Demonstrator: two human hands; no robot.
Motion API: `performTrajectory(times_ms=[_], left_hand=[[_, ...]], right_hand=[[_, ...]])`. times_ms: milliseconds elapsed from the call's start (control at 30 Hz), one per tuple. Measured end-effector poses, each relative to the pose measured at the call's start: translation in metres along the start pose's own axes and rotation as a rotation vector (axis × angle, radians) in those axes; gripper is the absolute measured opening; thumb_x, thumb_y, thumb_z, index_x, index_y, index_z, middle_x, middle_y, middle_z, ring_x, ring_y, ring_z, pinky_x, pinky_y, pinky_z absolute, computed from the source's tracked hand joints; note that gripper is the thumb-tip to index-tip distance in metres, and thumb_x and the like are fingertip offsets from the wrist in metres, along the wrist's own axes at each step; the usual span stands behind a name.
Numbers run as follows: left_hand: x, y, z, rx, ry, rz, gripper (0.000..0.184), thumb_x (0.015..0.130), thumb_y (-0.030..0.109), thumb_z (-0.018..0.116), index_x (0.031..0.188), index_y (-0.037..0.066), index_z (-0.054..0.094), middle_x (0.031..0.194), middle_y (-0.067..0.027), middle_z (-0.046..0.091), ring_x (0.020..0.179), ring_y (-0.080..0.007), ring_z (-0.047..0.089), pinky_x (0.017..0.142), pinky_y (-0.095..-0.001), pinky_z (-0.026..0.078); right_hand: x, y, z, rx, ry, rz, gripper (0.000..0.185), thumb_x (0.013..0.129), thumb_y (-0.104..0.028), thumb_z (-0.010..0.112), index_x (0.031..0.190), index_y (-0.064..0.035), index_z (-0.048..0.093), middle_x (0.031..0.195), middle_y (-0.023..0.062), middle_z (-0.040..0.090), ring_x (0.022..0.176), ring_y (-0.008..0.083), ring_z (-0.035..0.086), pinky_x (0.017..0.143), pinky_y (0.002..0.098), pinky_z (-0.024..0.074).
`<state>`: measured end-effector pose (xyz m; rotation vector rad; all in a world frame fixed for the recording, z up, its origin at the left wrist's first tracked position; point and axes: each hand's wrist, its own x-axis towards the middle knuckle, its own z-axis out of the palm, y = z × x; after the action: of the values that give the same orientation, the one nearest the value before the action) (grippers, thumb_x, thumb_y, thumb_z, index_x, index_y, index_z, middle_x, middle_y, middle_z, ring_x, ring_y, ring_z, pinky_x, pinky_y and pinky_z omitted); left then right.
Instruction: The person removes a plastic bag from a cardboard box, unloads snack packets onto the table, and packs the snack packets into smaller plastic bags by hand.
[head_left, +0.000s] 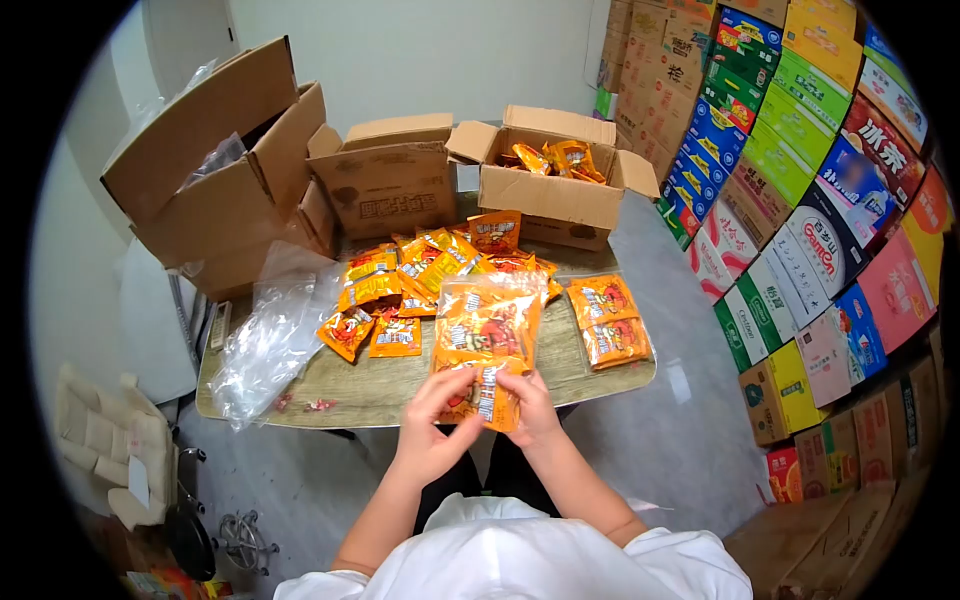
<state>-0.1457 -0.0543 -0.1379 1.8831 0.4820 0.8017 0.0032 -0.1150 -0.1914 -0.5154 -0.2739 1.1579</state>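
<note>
In front of my body I hold a clear plastic bag [490, 310] with orange snack packets inside. My left hand [436, 418] is closed on its lower left side, fingers over the front. My right hand [530, 408] grips the lower right edge, thumb on the front. Just beyond lies a pile of loose orange snack packets [430, 262] on the table [590, 388]. To the right rests another filled clear bag [608, 322], with orange packets in it. On the left, crumpled clear plastic bags [270, 335] hang slightly over the table's front edge.
An open carton [545, 208] with orange packets stands at the back right, beside another open carton [385, 190]. Larger cartons [225, 190] stand at the back left. Stacked coloured boxes [790, 220] line the right wall. A cream chair [110, 445] is at the left.
</note>
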Motion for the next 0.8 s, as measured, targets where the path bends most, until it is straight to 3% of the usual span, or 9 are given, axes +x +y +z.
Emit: performTrajectory(times_ms=[33, 100, 167, 267, 367, 400, 500, 700, 800], left_hand=[[-0.001, 0.002, -0.001, -0.002, 0.101, -0.069, 0.05, 0.077, 0.01, 0.072, 0.125, 0.003, 0.059, 0.12, -0.0132, 0.056, 0.107, -0.0226, 0.056, 0.087, -0.033, 0.048], [0.005, -0.006, -0.006, 0.31, 0.354, 0.062, 0.052, 0.078, 0.009, 0.069, 0.128, 0.004, 0.055, 0.121, -0.0122, 0.055, 0.106, -0.0193, 0.056, 0.089, -0.0304, 0.047], [0.007, -0.024, -0.007, 0.287, 0.412, 0.055, 0.051, 0.084, 0.008, 0.066, 0.132, 0.003, 0.05, 0.123, -0.011, 0.054, 0.105, -0.0148, 0.055, 0.091, -0.027, 0.046], [0.004, -0.053, -0.006, -0.718, 0.186, -0.446, 0.039, 0.096, 0.017, 0.057, 0.131, 0.001, 0.05, 0.123, -0.0105, 0.055, 0.103, -0.0142, 0.059, 0.084, -0.0271, 0.052], [-0.002, -0.059, 0.001, -0.945, -0.05, -0.569, 0.034, 0.097, 0.021, 0.056, 0.125, 0.001, 0.054, 0.108, -0.0085, 0.063, 0.088, -0.0139, 0.064, 0.074, -0.0258, 0.055], [0.0, -0.046, 0.001, -0.878, -0.098, -0.636, 0.03, 0.096, 0.021, 0.059, 0.116, -0.001, 0.058, 0.093, -0.0055, 0.067, 0.076, -0.0128, 0.065, 0.067, -0.025, 0.055], [-0.002, -0.051, 0.01, -0.629, -0.128, -0.57, 0.027, 0.095, 0.019, 0.062, 0.111, -0.002, 0.059, 0.094, -0.0057, 0.067, 0.075, -0.0122, 0.065, 0.061, -0.0264, 0.055], [0.003, -0.052, 0.008, -0.588, -0.031, -0.433, 0.034, 0.089, 0.014, 0.066, 0.118, -0.002, 0.056, 0.098, -0.0059, 0.066, 0.071, -0.009, 0.064, 0.054, -0.0226, 0.053], [0.006, -0.037, -0.005, -0.64, 0.027, -0.443, 0.045, 0.087, 0.013, 0.067, 0.126, -0.002, 0.049, 0.098, -0.006, 0.066, 0.07, -0.0077, 0.063, 0.049, -0.0206, 0.05]], right_hand=[[0.0, -0.002, -0.006, 0.0, -0.002, 0.002, 0.047, 0.088, -0.002, 0.056, 0.133, -0.0018, 0.043, 0.121, 0.0148, 0.059, 0.106, 0.0259, 0.063, 0.092, 0.0414, 0.0526], [-0.002, -0.006, -0.013, 0.031, 0.038, -0.006, 0.048, 0.085, 0.001, 0.054, 0.132, 0.0004, 0.043, 0.121, 0.016, 0.059, 0.109, 0.0274, 0.062, 0.095, 0.0423, 0.0515], [-0.003, -0.011, -0.019, 0.046, 0.042, 0.002, 0.048, 0.084, 0.003, 0.051, 0.131, 0.0025, 0.044, 0.121, 0.0169, 0.059, 0.108, 0.0279, 0.063, 0.094, 0.0429, 0.052], [-0.002, -0.014, -0.027, 0.033, -0.02, -0.004, 0.043, 0.087, -0.001, 0.049, 0.13, 0.0037, 0.045, 0.12, 0.0172, 0.06, 0.106, 0.0271, 0.063, 0.092, 0.0423, 0.0534], [-0.001, -0.012, -0.031, -0.003, 0.003, -0.007, 0.041, 0.091, -0.005, 0.05, 0.13, 0.0029, 0.045, 0.119, 0.0159, 0.06, 0.104, 0.0248, 0.064, 0.089, 0.0402, 0.054], [0.0, -0.01, -0.033, -0.003, 0.007, -0.004, 0.041, 0.091, -0.005, 0.05, 0.13, 0.0029, 0.045, 0.119, 0.0159, 0.06, 0.104, 0.0248, 0.064, 0.089, 0.0402, 0.054], [0.003, -0.007, -0.035, -0.006, 0.112, -0.013, 0.037, 0.094, -0.009, 0.05, 0.129, 0.0021, 0.047, 0.119, 0.0144, 0.06, 0.104, 0.0224, 0.063, 0.089, 0.0382, 0.0532], [-0.003, -0.015, -0.041, -0.153, 0.231, -0.005, 0.037, 0.094, -0.013, 0.051, 0.128, 0.0027, 0.049, 0.122, 0.0159, 0.06, 0.107, 0.0247, 0.062, 0.092, 0.0385, 0.0519], [-0.013, -0.01, -0.037, 0.112, 0.169, 0.257, 0.04, 0.092, -0.011, 0.055, 0.13, -0.0005, 0.047, 0.123, 0.014, 0.059, 0.113, 0.025, 0.059, 0.098, 0.0431, 0.0489]])
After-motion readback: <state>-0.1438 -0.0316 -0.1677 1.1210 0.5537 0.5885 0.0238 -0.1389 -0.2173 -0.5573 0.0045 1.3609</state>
